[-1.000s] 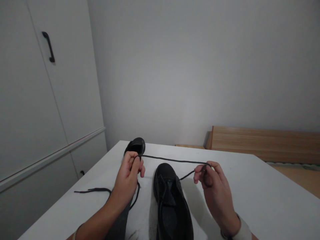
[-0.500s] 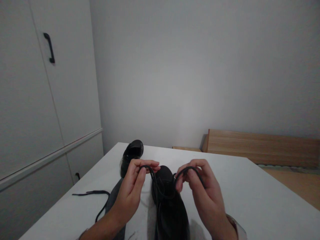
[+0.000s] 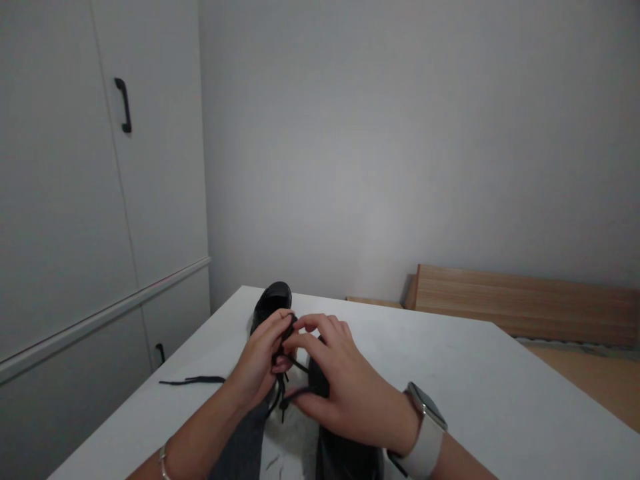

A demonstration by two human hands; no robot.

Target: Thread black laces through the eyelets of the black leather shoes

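Both hands meet just above the near black shoe [image 3: 345, 457], the left hand [image 3: 260, 363] and right hand [image 3: 345, 393] each pinching the black shoelace [image 3: 285, 393], whose gathered strands hang downward between the fingertips over the white table [image 3: 500, 400].

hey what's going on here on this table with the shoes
A person has both hands together over a black shoe on the white table. The left hand and right hand pinch a bunched black shoelace between their fingertips. A second black shoe sits farther back, and another loose lace lies to the left.
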